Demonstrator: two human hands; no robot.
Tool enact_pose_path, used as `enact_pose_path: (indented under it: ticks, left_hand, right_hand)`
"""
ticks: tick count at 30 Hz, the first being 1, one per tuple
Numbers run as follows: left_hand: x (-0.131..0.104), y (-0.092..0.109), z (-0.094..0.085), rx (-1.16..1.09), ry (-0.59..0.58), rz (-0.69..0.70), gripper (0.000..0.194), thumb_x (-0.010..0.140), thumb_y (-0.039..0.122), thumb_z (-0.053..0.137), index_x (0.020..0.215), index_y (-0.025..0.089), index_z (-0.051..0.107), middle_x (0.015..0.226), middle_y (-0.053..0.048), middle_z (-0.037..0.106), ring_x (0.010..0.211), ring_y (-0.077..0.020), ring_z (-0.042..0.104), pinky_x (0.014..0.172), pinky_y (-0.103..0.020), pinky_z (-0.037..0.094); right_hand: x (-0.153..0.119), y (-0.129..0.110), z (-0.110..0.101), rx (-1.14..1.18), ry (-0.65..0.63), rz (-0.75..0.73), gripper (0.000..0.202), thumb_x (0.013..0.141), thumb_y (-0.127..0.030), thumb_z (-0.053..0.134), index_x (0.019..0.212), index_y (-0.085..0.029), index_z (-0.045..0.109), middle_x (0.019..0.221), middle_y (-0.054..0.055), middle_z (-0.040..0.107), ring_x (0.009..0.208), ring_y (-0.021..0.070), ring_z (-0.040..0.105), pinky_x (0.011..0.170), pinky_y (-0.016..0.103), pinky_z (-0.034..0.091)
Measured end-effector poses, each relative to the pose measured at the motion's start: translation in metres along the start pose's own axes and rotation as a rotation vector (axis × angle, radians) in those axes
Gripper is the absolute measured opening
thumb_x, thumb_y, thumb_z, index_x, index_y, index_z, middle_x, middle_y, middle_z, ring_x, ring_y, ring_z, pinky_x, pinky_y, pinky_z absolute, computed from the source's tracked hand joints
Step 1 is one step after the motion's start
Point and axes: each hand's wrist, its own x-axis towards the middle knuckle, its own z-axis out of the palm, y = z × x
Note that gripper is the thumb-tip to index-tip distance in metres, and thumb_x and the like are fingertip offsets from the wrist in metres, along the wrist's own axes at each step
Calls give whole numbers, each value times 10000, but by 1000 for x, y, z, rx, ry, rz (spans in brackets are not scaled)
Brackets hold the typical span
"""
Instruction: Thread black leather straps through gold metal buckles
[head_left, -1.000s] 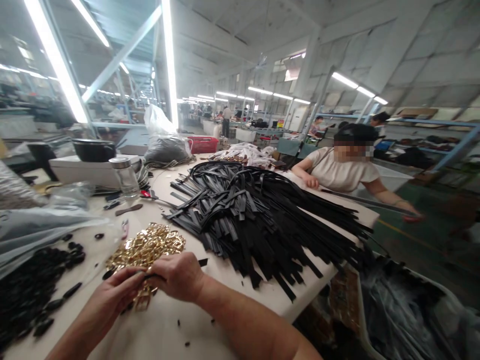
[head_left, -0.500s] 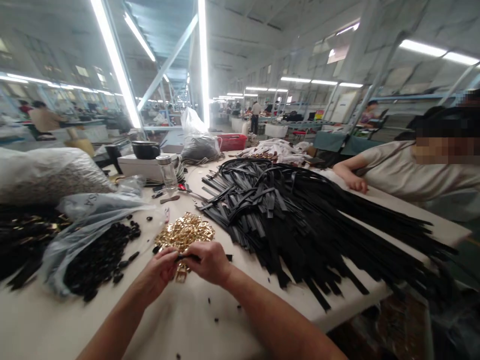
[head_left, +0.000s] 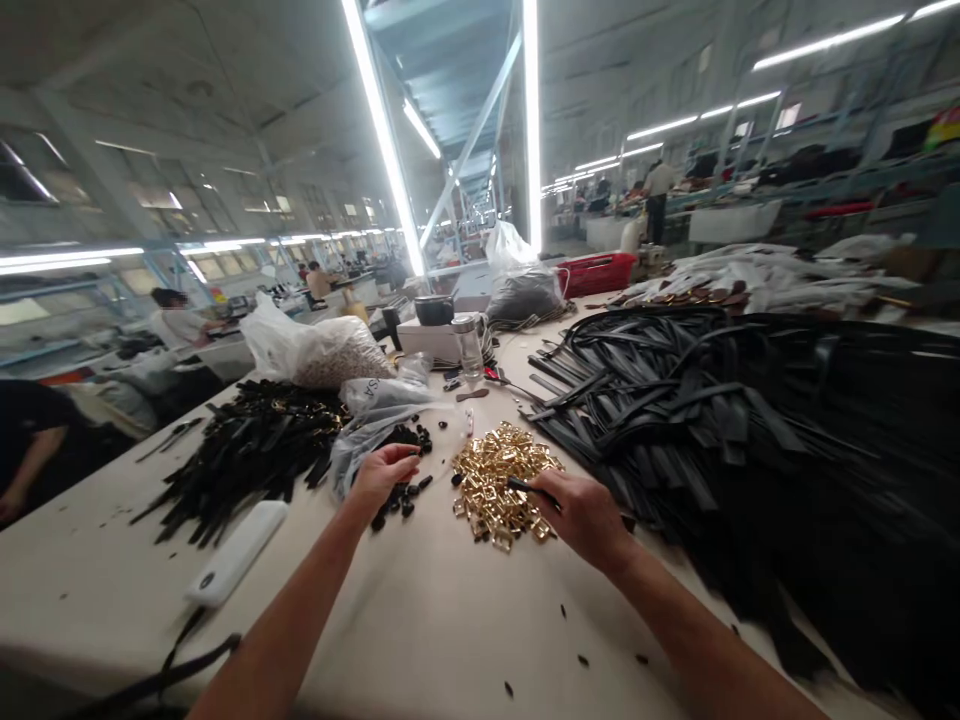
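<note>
My right hand (head_left: 589, 512) is closed round a black strap (head_left: 525, 487), whose end pokes out over a heap of gold-coloured metal buckles (head_left: 499, 470). Off to the left, my left hand (head_left: 384, 475) pinches a small black piece at its fingertips, its exact shape too small to make out. Just beyond and under those fingers lie more small black pieces (head_left: 405, 436), partly inside a clear plastic bag (head_left: 358, 425). A wide pile of long black straps (head_left: 660, 400) spreads beside my right hand.
On the left are black straps with gold buckles (head_left: 255, 440) and a white power bank (head_left: 238, 552) with a cord. Behind stand a glass jar (head_left: 469, 350), a black cup (head_left: 435, 310), a filled plastic bag (head_left: 521, 285) and a red basket (head_left: 596, 273). A person's arm (head_left: 34, 465) shows far left.
My view has swung left. My hands, close together on the strap before, are now apart: the left has gone to the small black pieces, while the right keeps the strap over the buckles.
</note>
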Motion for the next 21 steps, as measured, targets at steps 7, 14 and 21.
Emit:
enact_pose_path:
  ticks: [7,14,21]
  left_hand:
    - [13,-18,0,307,-3,77,298,682,304,631,929,164,723,688,-19,691,611,-161,615,609,-258,479]
    - [18,-8,0,541,15,190,319,637,184,637,947,171,713,937,-62,690,714,-170,600,755,-286,447]
    - [-14,-3,30,602,-246,188,131,678,311,662,685,191,715,653,3,663,620,-155,573,608,-241,402]
  right_hand:
    - [-2,8,10,-25,-17,36,148,878,-260,518,781,-229,627,713,12,657,654,154,610,609,250,351]
    - [-2,10,11,2,-22,54,157,884,-275,515,791,-220,629,720,14,658,648,146,610,604,237,353]
    - [-1,8,9,5,-42,61,153,886,-284,527,795,-223,634,719,8,650,657,149,600,606,243,351]
